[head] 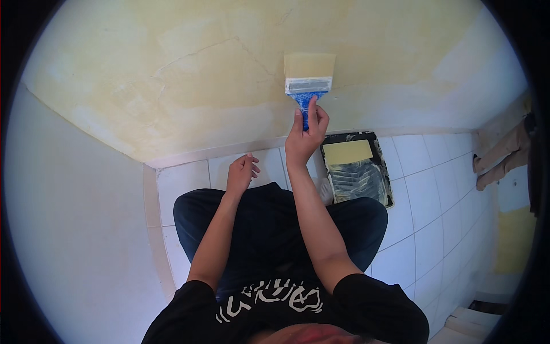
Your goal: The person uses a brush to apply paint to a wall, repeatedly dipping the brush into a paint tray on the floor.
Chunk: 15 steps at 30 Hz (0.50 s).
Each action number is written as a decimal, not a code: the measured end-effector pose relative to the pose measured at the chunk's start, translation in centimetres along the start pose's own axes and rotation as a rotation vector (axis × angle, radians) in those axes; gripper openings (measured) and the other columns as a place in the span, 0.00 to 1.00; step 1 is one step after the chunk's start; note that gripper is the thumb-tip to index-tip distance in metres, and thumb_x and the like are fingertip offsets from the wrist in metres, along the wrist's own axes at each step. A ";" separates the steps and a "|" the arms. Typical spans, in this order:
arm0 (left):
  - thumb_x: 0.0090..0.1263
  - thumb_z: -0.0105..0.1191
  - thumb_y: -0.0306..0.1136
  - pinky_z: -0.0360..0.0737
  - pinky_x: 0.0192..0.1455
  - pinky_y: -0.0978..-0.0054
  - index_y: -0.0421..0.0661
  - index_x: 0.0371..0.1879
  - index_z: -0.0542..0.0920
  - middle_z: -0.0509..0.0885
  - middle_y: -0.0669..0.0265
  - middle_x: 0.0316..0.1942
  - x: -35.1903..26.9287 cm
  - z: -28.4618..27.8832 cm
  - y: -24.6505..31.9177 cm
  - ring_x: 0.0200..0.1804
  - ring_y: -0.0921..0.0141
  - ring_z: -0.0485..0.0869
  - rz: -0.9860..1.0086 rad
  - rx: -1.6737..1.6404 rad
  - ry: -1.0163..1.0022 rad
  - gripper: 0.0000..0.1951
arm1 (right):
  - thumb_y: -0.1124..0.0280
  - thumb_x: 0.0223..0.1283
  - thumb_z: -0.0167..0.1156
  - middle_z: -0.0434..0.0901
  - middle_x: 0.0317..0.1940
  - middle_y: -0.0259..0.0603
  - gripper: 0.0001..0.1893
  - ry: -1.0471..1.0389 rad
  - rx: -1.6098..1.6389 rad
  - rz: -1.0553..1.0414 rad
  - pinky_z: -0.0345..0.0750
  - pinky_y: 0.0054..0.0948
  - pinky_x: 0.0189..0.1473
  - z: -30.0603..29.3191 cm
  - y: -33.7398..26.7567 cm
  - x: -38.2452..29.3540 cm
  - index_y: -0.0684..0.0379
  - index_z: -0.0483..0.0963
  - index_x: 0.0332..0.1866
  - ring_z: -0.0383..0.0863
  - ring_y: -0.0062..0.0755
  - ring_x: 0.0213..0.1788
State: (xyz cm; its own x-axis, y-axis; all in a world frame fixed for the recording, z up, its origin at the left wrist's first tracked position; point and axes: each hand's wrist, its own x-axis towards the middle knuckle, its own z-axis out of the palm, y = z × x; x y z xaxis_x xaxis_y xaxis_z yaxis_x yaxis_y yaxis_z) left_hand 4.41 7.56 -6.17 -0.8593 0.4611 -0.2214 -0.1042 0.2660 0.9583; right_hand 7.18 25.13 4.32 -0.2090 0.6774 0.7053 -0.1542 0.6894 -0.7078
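My right hand (306,133) grips the blue handle of a wide flat paintbrush (308,86), its bristles pointing up and against the wall (206,77). The bristles are coated in pale yellow paint. Yellow paint covers much of that wall in uneven patches, and thin cracks run across it. Below and right of the brush, on the floor, lies a black paint tray (382,172) with pale yellow paint at its far end and a streaked ramp nearer me. My left hand (241,172) hangs over my lap near the wall's foot, holding nothing, its fingers loosely curled.
White floor tiles (429,189) surround me. A white side wall (81,193) meets the painted wall in a corner at left. Another person's legs (502,159) in tan trousers are at far right. A rounded pale object (325,191) is beside the tray, partly hidden.
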 end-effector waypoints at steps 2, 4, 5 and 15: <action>0.86 0.40 0.51 0.76 0.27 0.78 0.40 0.44 0.85 0.87 0.64 0.28 0.1 0.2 -0.1 0.27 0.76 0.84 0.009 -0.001 -0.004 0.26 | 0.79 0.65 0.68 0.77 0.49 0.44 0.29 -0.025 -0.010 -0.012 0.78 0.33 0.51 0.0 0.3 0.1 0.53 0.76 0.72 0.79 0.37 0.47; 0.86 0.40 0.51 0.76 0.28 0.78 0.40 0.44 0.85 0.87 0.64 0.28 0.1 0.2 -0.1 0.28 0.76 0.84 0.036 0.019 -0.011 0.26 | 0.78 0.65 0.68 0.78 0.47 0.44 0.29 -0.051 -0.018 -0.019 0.78 0.33 0.50 -0.2 0.4 0.3 0.53 0.76 0.71 0.80 0.37 0.46; 0.86 0.40 0.51 0.76 0.28 0.78 0.40 0.44 0.85 0.87 0.64 0.28 0.0 0.3 -0.1 0.28 0.76 0.84 0.031 0.019 -0.012 0.26 | 0.79 0.64 0.68 0.77 0.46 0.44 0.30 -0.085 -0.034 -0.043 0.78 0.32 0.47 -0.4 0.5 0.5 0.52 0.76 0.72 0.79 0.37 0.44; 0.85 0.41 0.50 0.77 0.30 0.74 0.37 0.43 0.85 0.87 0.62 0.27 -0.2 0.4 0.8 0.27 0.73 0.84 0.040 0.013 -0.020 0.26 | 0.78 0.62 0.69 0.78 0.43 0.45 0.29 -0.145 -0.201 -0.001 0.78 0.35 0.47 -3.4 0.7 -2.5 0.52 0.77 0.70 0.80 0.40 0.42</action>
State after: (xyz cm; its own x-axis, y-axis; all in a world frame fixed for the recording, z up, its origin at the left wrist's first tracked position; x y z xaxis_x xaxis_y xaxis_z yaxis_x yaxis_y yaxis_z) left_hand 4.70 8.01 -5.39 -0.8525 0.4882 -0.1869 -0.0636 0.2581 0.9640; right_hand 10.85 24.74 2.18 -0.3476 0.6427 0.6827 0.0377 0.7372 -0.6747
